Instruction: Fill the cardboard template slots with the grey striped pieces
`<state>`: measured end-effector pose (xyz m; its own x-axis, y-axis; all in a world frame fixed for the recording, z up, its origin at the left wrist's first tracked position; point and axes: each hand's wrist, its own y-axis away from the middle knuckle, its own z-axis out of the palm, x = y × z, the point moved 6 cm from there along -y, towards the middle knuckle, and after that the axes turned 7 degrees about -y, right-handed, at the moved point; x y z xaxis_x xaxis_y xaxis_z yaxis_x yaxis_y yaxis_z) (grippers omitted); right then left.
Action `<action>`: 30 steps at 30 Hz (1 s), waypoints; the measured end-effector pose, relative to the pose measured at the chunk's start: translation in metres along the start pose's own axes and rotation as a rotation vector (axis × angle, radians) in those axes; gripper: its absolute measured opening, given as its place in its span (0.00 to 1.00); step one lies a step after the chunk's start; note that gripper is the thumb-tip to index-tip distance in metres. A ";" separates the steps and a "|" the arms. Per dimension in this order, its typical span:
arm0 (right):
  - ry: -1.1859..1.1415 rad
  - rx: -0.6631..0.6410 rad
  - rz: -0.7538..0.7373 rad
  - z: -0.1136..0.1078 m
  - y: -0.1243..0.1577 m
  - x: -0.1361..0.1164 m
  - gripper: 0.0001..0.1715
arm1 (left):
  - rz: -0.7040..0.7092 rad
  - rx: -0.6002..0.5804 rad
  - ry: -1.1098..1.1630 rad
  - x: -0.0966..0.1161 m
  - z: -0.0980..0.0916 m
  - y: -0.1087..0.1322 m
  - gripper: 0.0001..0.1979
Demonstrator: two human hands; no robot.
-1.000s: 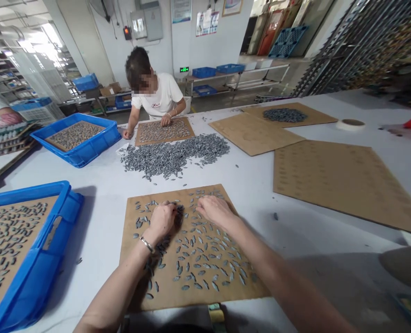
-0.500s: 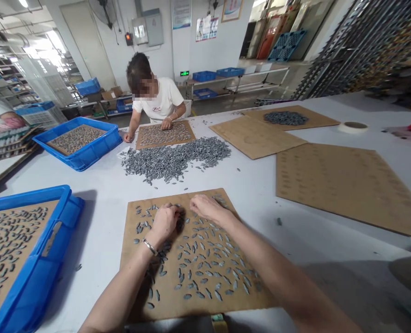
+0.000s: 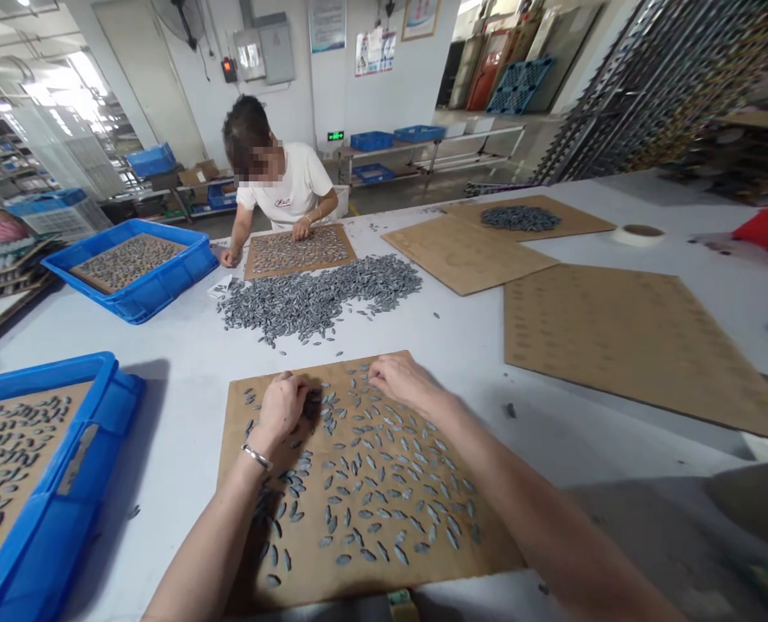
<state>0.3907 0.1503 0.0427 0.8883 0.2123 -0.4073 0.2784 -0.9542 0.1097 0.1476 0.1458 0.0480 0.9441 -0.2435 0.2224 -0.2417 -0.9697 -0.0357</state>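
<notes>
A brown board (image 3: pixel 306 566) lies before me, strewn with small grey leaf-shaped pieces (image 3: pixel 384 471), pointed at both ends. Over its upper left part is my left hand (image 3: pixel 283 404), a metal bracelet at the wrist; its fingers are curled down and pressed together among the pieces. My right hand (image 3: pixel 397 380) reaches to the upper right part of the board, fingertips pinched close to the surface. Whatever either hand's fingertips hold is too small or hidden to make out. Just beyond the board's far edge spreads a large heap of the same grey pieces (image 3: pixel 319 298).
At the left stand a near blue tray (image 3: pixel 115 406) and a far blue tray (image 3: pixel 130 307), each holding a covered board. Across the table a person (image 3: pixel 286 177) works at another board. Bare brown boards (image 3: pixel 617 337) and a tape roll (image 3: pixel 639 235) lie to the right.
My left hand has shifted left across the board, uncovering pieces near the middle. My right hand has moved slightly right over the board. The whole view has swung a little.
</notes>
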 end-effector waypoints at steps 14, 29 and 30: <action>0.014 0.014 0.035 -0.001 0.008 0.003 0.11 | -0.072 -0.042 -0.060 -0.023 -0.004 0.015 0.11; -0.004 0.095 0.080 -0.004 0.008 0.014 0.11 | -0.071 -0.061 -0.091 -0.032 -0.008 0.020 0.11; -0.006 0.086 0.060 0.001 0.004 0.008 0.11 | -0.063 -0.076 -0.092 -0.026 -0.007 0.020 0.11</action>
<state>0.3987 0.1479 0.0392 0.9003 0.1531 -0.4074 0.1921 -0.9798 0.0562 0.1164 0.1333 0.0484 0.9738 -0.1859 0.1312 -0.1938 -0.9798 0.0498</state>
